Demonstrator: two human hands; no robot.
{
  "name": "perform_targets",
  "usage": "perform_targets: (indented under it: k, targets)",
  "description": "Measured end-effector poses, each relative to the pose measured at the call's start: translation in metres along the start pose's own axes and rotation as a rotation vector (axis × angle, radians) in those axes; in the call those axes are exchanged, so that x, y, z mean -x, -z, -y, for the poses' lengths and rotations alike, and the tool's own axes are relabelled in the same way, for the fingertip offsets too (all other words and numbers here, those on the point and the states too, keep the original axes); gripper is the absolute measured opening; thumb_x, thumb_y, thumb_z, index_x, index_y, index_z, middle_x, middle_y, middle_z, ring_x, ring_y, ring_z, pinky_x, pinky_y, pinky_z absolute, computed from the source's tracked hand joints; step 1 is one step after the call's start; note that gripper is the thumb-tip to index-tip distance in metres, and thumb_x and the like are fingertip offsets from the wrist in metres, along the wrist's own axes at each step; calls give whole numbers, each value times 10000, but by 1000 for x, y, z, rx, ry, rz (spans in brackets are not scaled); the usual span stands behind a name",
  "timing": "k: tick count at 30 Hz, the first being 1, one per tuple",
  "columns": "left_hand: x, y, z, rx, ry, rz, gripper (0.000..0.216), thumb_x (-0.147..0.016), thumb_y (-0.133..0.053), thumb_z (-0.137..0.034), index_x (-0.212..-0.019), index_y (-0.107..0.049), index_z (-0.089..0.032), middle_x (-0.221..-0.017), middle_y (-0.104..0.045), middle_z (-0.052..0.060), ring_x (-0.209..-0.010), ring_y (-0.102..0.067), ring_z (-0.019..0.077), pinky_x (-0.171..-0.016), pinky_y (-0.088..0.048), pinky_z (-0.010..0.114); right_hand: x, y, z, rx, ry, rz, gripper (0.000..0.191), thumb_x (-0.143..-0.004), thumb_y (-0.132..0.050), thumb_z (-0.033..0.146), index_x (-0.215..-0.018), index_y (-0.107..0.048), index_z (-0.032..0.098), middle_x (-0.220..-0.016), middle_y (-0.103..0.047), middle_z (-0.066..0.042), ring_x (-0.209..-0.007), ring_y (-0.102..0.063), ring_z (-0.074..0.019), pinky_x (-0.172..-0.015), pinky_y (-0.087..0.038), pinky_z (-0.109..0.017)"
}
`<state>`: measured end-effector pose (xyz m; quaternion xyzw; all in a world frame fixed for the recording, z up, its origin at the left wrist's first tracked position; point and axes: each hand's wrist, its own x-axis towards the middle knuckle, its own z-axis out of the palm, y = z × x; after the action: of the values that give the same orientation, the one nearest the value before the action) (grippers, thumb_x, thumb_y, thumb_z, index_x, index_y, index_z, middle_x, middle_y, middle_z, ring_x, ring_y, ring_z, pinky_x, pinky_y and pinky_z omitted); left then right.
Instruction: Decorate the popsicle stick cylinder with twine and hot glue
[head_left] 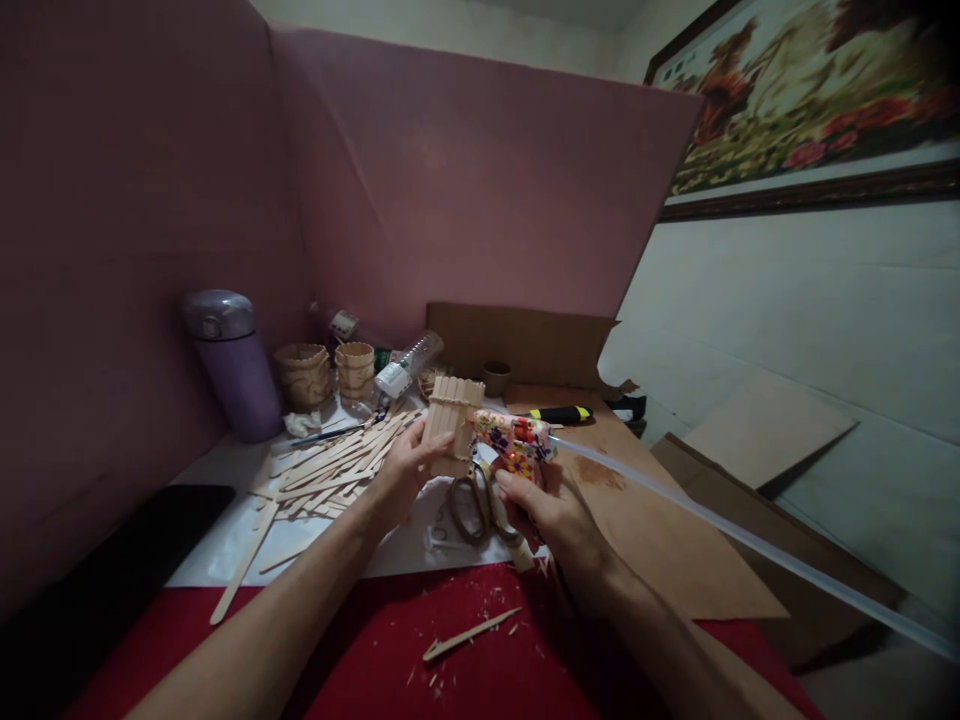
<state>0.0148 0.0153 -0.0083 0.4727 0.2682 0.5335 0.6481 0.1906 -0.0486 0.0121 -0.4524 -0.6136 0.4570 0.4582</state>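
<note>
My left hand (403,468) is closed round a small panel of wooden craft sticks (452,418), held upright above the table. My right hand (541,512) grips a patterned glue gun (516,441) whose nozzle touches the panel's right edge. A long clear glue stick (720,528) trails from the gun's back toward the lower right. Scissors (480,506) lie on the white sheet just under both hands.
A heap of loose craft sticks (330,468) lies left of my hands. Behind it stand a purple flask (232,362), two small stick-built cups (330,372) and a plastic bottle (409,366). A yellow-black knife (562,413) rests on brown cardboard (675,540). A pink screen (450,180) backs the table.
</note>
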Motion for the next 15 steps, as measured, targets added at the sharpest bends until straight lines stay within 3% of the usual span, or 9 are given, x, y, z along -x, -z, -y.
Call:
perform_targets:
  k: [9,15]
  targets:
    - [0,1,0,-20,13,43,508,-721,-701,-357,-1170,-583,-150,-1097,-641,128,-894,-612,223,-724,-489,317,-1,0,0,-11,21,-35,403,-833,-525,419,-521,-449,175,-430,-384,45,-390,-332,-69,-391,-233,-217]
    - [2,0,0,-23,28,9,470,-738,-685,-343,-1146,-574,-137,-1029,-645,109,-856,-603,195,-719,-490,307,1,0,2,2,4,-21,397,-832,-527,415,-524,-442,180,-424,-387,44,-389,-332,-72,-386,-235,-220]
